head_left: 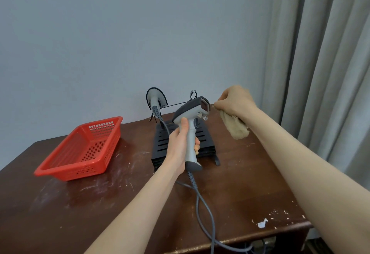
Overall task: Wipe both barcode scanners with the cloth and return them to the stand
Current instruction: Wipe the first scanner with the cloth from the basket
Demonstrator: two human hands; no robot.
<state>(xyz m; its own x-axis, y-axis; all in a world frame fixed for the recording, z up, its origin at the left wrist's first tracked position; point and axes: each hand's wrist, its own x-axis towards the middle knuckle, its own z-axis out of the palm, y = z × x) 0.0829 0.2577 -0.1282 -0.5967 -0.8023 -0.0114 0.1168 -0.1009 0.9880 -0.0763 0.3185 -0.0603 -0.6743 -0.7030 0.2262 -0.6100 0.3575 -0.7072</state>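
Observation:
My left hand grips the handle of a grey barcode scanner, held upright above the black slotted stand with its scan window facing right. My right hand pinches a beige cloth just right of the scanner's head; the cloth hangs below the hand, close to the scan window. A second grey scanner hangs in the stand's left holder at the back. The right holder clip stands bare behind the held scanner. Grey cables run from the scanners over the table's front edge.
A red plastic basket sits on the left of the dark wooden table. Grey curtains hang at the right beside the table's right edge. A plain wall stands behind the stand.

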